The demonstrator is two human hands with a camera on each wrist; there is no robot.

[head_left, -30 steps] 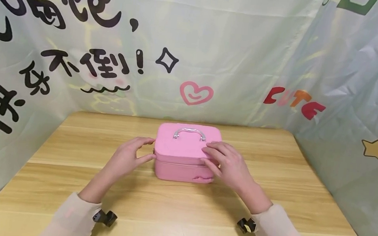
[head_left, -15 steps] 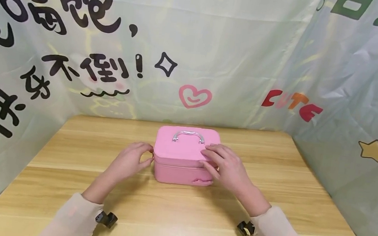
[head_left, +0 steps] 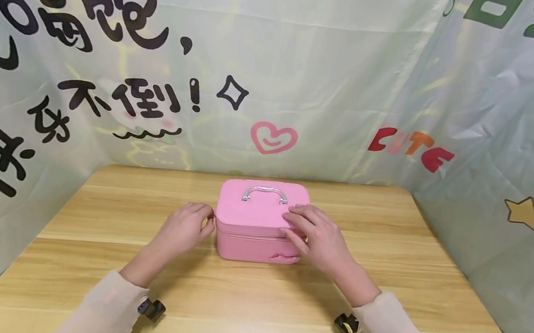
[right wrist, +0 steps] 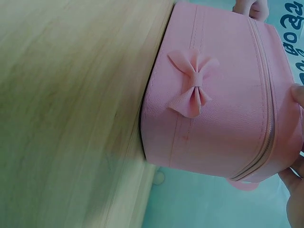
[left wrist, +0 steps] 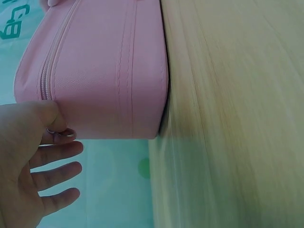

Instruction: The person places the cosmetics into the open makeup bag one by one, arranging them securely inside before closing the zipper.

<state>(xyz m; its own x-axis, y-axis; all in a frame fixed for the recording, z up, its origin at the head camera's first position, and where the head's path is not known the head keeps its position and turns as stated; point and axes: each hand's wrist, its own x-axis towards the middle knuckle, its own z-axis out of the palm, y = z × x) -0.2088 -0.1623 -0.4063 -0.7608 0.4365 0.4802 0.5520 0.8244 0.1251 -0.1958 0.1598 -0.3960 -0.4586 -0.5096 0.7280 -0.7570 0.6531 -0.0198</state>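
Observation:
A pink vanity case (head_left: pixel 244 245) with a silver handle (head_left: pixel 266 191) on its lid stands closed on the wooden table. A zipper (left wrist: pixel 46 83) runs round it below the lid. At the case's left side, the thumb and index finger of my left hand (head_left: pixel 183 228) pinch the zipper pull, which their tips mostly hide. The other left fingers are spread apart, as the left wrist view shows. My right hand (head_left: pixel 325 238) rests on the lid's front right corner, fingers on top and thumb at the front edge. A pink bow (right wrist: pixel 194 83) decorates the front.
The wooden table (head_left: pixel 242 305) reaches to a pale printed cloth (head_left: pixel 316 74) at the back and sides. Small black wrist cameras, left (head_left: pixel 151 310) and right (head_left: pixel 346 323), sit at the sleeve cuffs.
My left thumb and index finger have come together at the case's left side, from apart to pinching the zipper pull. The right hand stays on the lid. The head view tilts slightly upward.

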